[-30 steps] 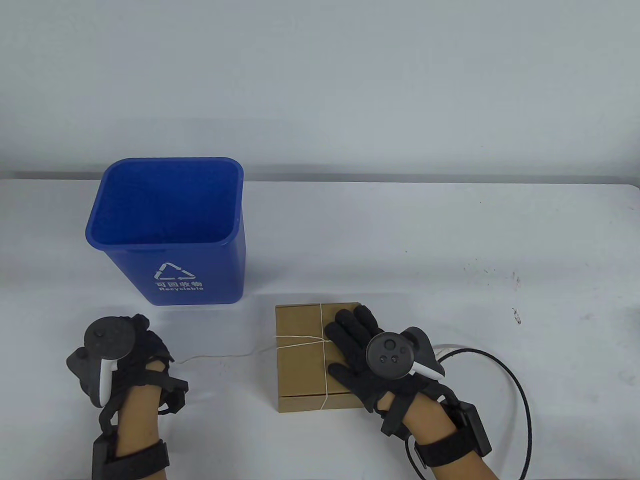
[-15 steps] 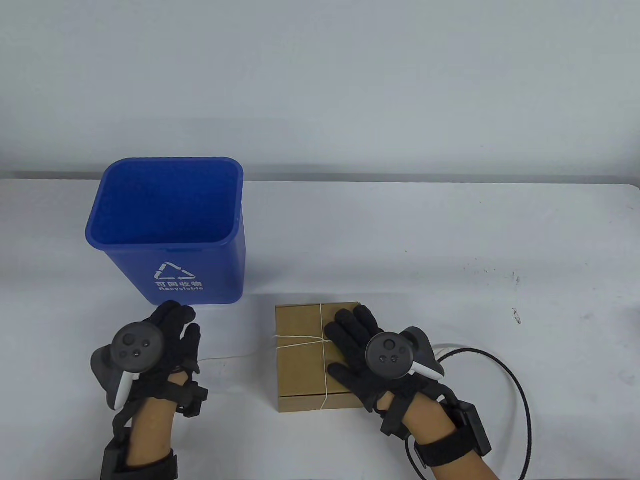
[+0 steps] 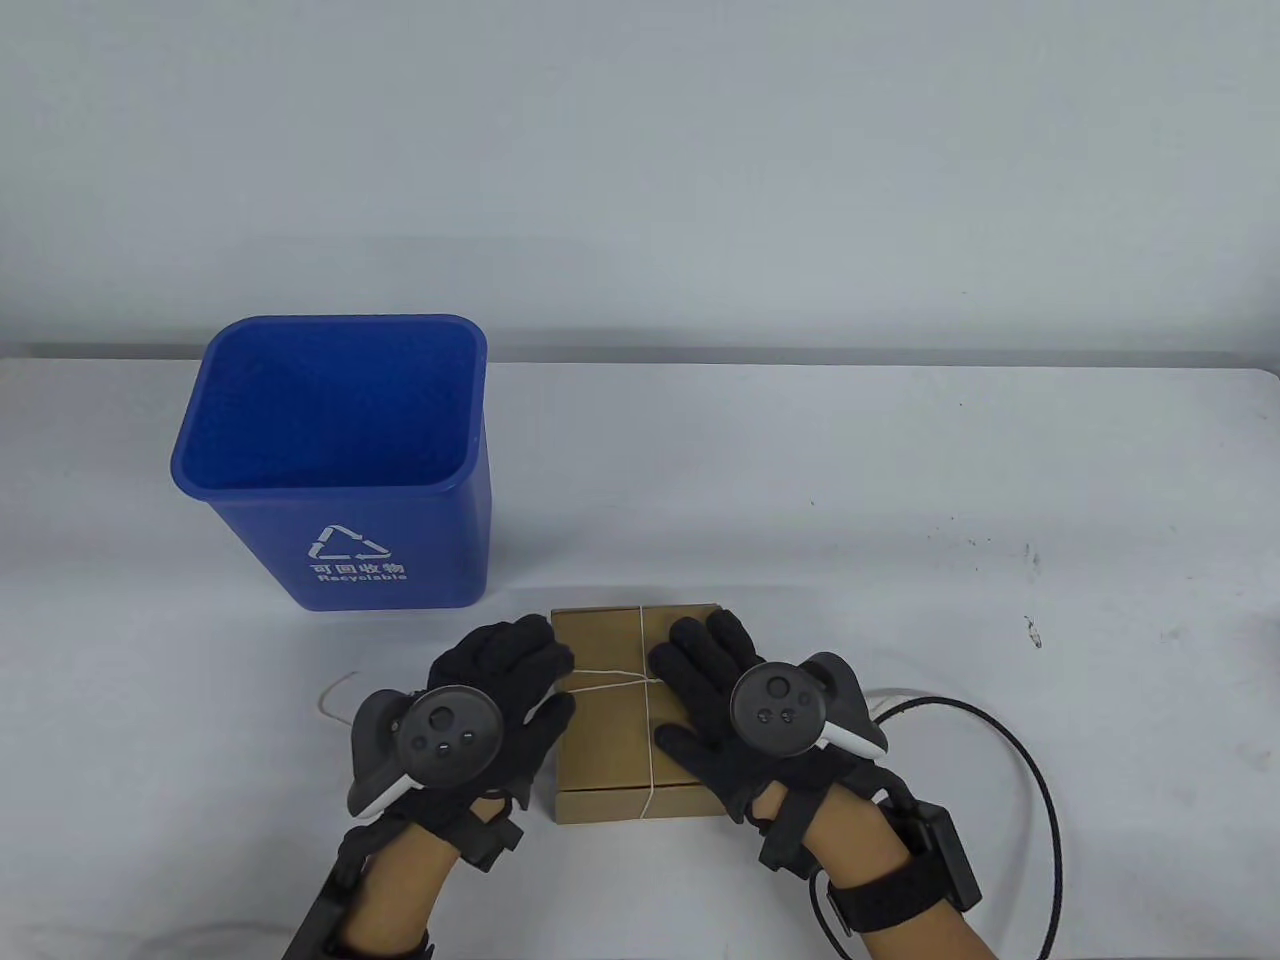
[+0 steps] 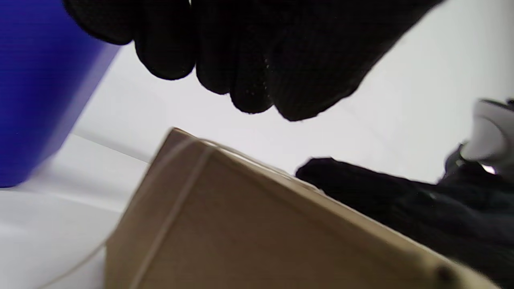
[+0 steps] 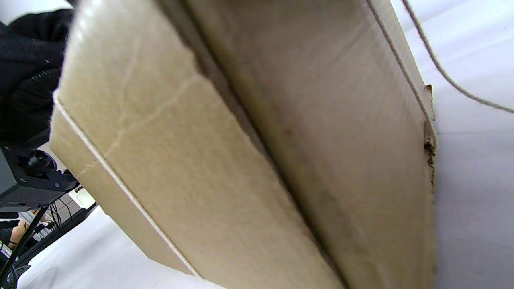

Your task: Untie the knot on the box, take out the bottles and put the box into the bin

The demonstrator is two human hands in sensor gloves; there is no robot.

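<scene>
A brown cardboard box [image 3: 610, 735] lies shut near the front edge, with thin white string [image 3: 645, 683] crossed over its lid. My right hand [image 3: 705, 665] lies flat on the lid's right half, fingers straight. My left hand [image 3: 525, 665] reaches over the box's left edge, with its thumb beside the string; in the left wrist view its fingers [image 4: 249, 60] hang loosely curled above the box [image 4: 261, 224] and hold nothing. A loose string end [image 3: 335, 690] trails on the table to the left. The right wrist view is filled by the box [image 5: 241, 140]. No bottles show.
The blue recycling bin [image 3: 340, 470] stands open-topped behind and left of the box, seen also as the bin [image 4: 36, 88] in the left wrist view. A black cable [image 3: 1040, 780] loops on the table by my right wrist. The white table [image 3: 900, 500] stretches to the right.
My left hand has moved right from the table's left side to the box's left edge, and the loose string end now lies slack. The right hand and box stayed still.
</scene>
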